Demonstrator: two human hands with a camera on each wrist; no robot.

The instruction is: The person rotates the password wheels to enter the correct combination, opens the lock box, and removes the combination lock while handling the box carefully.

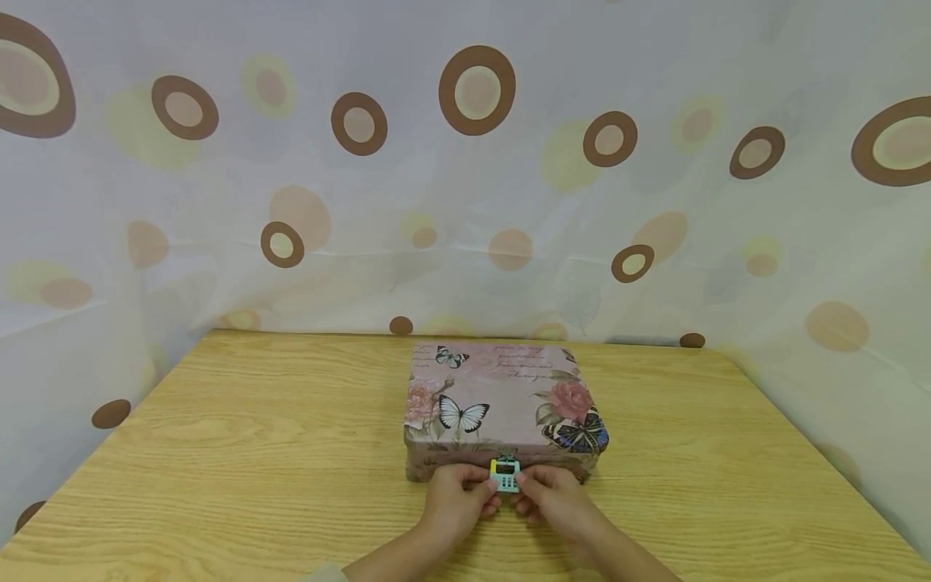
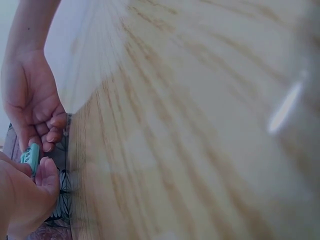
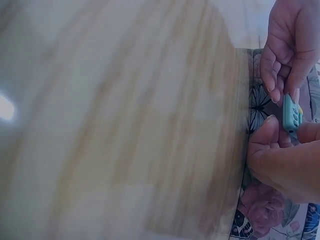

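Note:
A small teal combination padlock point(image 1: 505, 483) with number dials and a yellow part hangs at the metal clasp point(image 1: 507, 454) on the front of a box point(image 1: 509, 404). The box lid is down, printed with butterflies and roses. My left hand point(image 1: 452, 503) pinches the padlock from the left, and my right hand point(image 1: 562, 503) pinches it from the right. In the left wrist view the padlock point(image 2: 31, 157) sits between the fingertips of both hands. The right wrist view shows the padlock's point(image 3: 291, 114) dials side-on. Whether the shackle is fastened I cannot tell.
The box stands on a light wood-grain table point(image 1: 291, 436), towards its back edge. Behind and along both sides hangs a pale curtain point(image 1: 407, 194) with brown and yellow circles. Light glares off the tabletop in both wrist views.

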